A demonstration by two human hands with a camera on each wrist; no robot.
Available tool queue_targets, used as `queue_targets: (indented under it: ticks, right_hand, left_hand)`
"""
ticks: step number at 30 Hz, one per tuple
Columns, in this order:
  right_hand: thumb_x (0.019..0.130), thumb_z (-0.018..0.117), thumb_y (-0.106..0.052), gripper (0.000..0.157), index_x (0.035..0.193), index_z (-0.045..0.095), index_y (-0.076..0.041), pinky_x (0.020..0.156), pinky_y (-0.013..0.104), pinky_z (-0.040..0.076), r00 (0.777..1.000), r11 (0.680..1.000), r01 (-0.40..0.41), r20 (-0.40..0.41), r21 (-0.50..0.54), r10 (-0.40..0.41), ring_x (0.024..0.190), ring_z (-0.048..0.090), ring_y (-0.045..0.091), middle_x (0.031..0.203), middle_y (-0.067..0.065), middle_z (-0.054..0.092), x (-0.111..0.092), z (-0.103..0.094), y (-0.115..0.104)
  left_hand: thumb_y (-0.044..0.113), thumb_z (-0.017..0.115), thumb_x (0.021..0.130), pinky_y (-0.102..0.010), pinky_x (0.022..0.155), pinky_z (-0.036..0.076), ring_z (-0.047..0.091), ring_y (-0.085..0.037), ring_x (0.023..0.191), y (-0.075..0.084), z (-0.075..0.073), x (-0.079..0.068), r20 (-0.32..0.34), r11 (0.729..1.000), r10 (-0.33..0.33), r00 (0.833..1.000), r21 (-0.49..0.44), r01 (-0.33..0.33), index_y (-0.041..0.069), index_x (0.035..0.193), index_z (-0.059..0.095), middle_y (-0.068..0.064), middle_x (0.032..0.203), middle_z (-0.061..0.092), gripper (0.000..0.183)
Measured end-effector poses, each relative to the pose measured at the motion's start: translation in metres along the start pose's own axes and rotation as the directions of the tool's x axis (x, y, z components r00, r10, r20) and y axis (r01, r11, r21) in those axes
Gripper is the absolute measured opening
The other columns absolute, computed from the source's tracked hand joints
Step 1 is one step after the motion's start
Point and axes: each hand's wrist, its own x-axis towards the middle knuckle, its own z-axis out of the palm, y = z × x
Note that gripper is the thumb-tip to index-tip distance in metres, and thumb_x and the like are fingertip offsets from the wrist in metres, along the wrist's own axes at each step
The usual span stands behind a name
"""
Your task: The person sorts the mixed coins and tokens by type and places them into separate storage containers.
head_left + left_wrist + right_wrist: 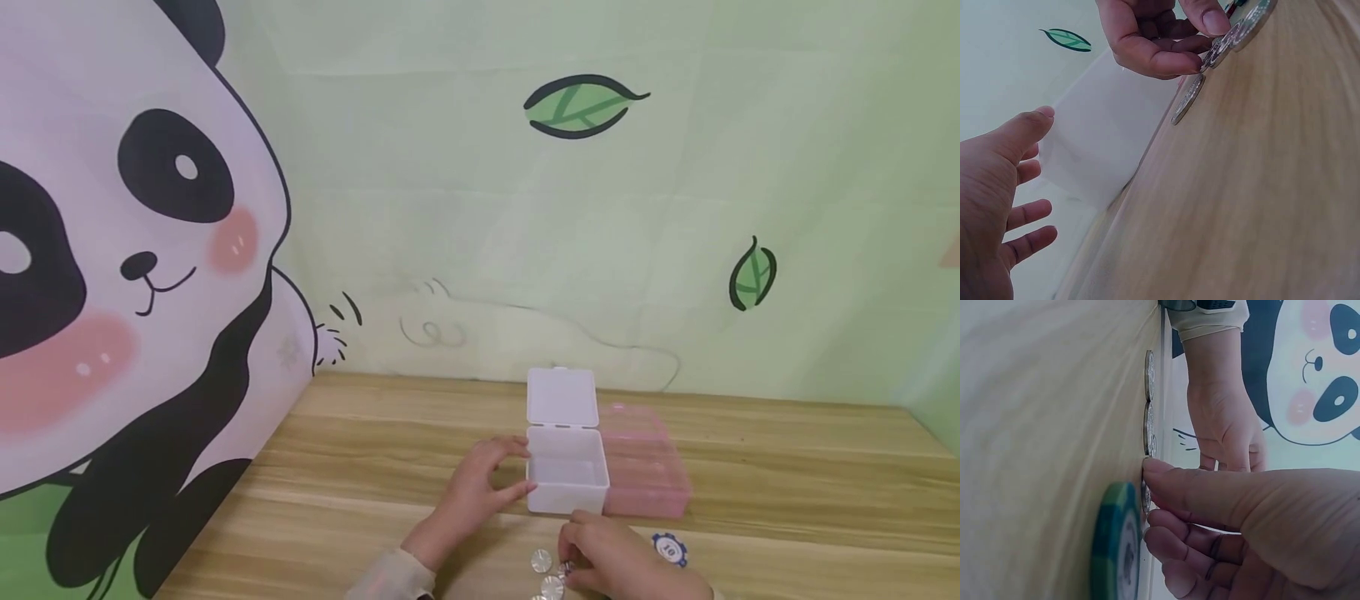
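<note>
A white box point(567, 498) stands on the wooden table with its lid point(562, 397) tipped back. At its left side is my left hand point(480, 483), fingers spread and fairly straight, thumb at the near corner. My right hand point(611, 554) is low in front of the box, pinching a silver coin point(1146, 495) between thumb and fingers at the tabletop. Beside it lie several more silver coins, one point(542, 561) to the left and another point(552, 587) nearer me. The left wrist view shows a coin point(1188, 100) lying flat just past the right fingertips.
A translucent pink box point(647, 467) adjoins the white box on the right. To the right of my right hand lies a blue and white chip point(670, 549) marked 10. Behind the table point(787, 475) hangs a green backdrop point(450, 167) with a panda and leaves.
</note>
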Motion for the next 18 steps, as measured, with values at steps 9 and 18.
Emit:
queue_targets:
  ticks: [9, 18]
  right_hand:
    - [0.080, 0.076, -0.018, 0.016, 0.081, 0.061, -0.017, 0.062, 0.017, 0.042, 1.000, 0.999, -0.026, 0.005, 0.046, 0.026, 0.067, 0.043, -0.004, 0.078, -0.013, 0.051, -0.0009, 0.0010, -0.0002]
    - [0.079, 0.076, -0.016, 0.023, 0.079, 0.054, -0.020, 0.057, 0.016, 0.040, 1.000, 0.994, -0.018, -0.009, 0.110, 0.019, 0.063, 0.042, -0.004, 0.071, -0.017, 0.049, -0.0017, 0.0016, 0.0020]
  left_hand:
    - [0.023, 0.076, 0.080, -0.035, 0.088, 0.053, 0.057, -0.024, 0.117, 0.0023, -0.0017, 0.0005, 0.013, 1.000, -0.023, 1.000, -0.013, 0.023, 0.012, 0.111, 0.063, -0.004, 0.129, 0.062, 0.035]
    - [0.023, 0.076, 0.080, -0.037, 0.087, 0.053, 0.057, -0.025, 0.117, 0.0030, -0.0013, 0.0004, 0.012, 0.999, -0.028, 1.000, -0.030, 0.028, 0.012, 0.110, 0.063, -0.004, 0.129, 0.062, 0.034]
